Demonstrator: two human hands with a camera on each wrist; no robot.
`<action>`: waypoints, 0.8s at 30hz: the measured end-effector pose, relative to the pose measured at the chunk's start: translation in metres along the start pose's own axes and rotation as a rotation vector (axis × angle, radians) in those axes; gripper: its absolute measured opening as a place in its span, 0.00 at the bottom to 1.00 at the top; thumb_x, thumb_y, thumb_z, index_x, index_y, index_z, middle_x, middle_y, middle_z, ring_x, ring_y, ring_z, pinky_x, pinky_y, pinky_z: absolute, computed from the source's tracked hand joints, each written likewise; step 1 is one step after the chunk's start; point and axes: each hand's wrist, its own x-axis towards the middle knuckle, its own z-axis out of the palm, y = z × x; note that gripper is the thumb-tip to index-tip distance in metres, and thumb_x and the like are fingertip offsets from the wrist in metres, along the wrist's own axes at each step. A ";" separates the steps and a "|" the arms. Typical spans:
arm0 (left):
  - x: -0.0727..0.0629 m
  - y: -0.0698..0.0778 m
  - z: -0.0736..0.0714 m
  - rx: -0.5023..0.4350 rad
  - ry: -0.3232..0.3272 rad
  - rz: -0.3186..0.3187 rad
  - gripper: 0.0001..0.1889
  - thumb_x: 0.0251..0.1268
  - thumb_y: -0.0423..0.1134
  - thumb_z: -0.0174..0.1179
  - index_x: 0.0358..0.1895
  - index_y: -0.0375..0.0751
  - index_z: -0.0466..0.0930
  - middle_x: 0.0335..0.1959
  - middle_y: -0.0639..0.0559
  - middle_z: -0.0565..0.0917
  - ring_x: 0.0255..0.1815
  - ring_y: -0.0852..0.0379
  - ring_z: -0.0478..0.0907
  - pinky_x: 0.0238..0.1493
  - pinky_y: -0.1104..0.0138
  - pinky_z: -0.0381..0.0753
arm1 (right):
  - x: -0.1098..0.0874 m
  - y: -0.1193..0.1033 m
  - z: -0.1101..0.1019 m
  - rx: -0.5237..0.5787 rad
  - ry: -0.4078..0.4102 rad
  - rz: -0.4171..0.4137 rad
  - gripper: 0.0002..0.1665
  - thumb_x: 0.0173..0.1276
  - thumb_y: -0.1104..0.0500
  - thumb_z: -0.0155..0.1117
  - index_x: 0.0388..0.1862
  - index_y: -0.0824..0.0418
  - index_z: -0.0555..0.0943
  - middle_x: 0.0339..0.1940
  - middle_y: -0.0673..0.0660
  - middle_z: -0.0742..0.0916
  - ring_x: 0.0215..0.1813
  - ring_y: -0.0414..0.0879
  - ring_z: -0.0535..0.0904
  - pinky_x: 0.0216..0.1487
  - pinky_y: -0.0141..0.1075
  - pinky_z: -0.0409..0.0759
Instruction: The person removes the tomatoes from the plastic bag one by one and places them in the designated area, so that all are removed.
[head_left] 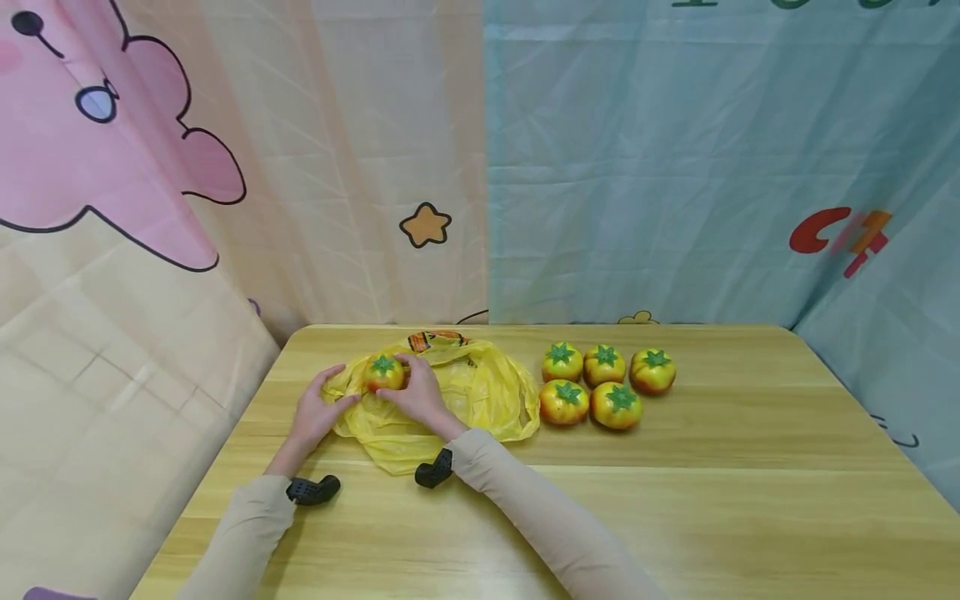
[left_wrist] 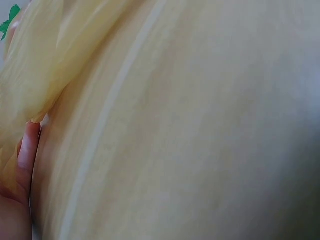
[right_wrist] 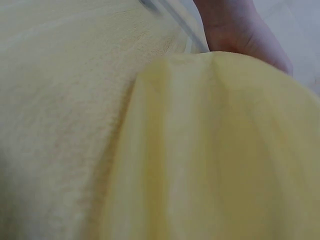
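Note:
A yellow plastic bag (head_left: 480, 392) lies crumpled and spread on the left part of the table. My right hand (head_left: 420, 392) pinches a yellow-red tomato (head_left: 385, 374) with a green star-shaped top, between thumb and fingers, over the bag's left side. On the bag's left edge, my left hand (head_left: 317, 410) grips the thin plastic, thumb and fingers apart around it. A finger (left_wrist: 30, 147) of that hand meets a fold of the bag (left_wrist: 60, 55) in the left wrist view. The bag's draped side (right_wrist: 215, 150) fills much of the right wrist view and hides the tomato there.
Several more tomatoes (head_left: 564, 402) stand grouped in two rows just right of the bag. The wooden table (head_left: 712, 517) ends at a printed curtain (head_left: 637, 167) behind. Black wrist devices (head_left: 315, 490) sit on both forearms.

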 end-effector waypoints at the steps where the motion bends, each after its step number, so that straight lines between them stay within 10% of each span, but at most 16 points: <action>1: 0.000 0.000 0.000 -0.001 0.006 0.008 0.35 0.62 0.39 0.63 0.70 0.35 0.60 0.72 0.33 0.60 0.73 0.36 0.56 0.72 0.45 0.57 | 0.000 0.000 0.000 -0.002 0.002 -0.005 0.38 0.57 0.55 0.74 0.65 0.61 0.70 0.61 0.60 0.77 0.61 0.51 0.74 0.63 0.40 0.75; 24: 0.002 -0.002 -0.001 0.028 -0.006 -0.030 0.35 0.62 0.39 0.63 0.71 0.38 0.60 0.73 0.34 0.60 0.72 0.38 0.58 0.71 0.46 0.58 | 0.001 -0.005 -0.016 0.102 -0.014 -0.069 0.38 0.54 0.57 0.76 0.64 0.61 0.71 0.59 0.58 0.77 0.52 0.48 0.78 0.50 0.28 0.79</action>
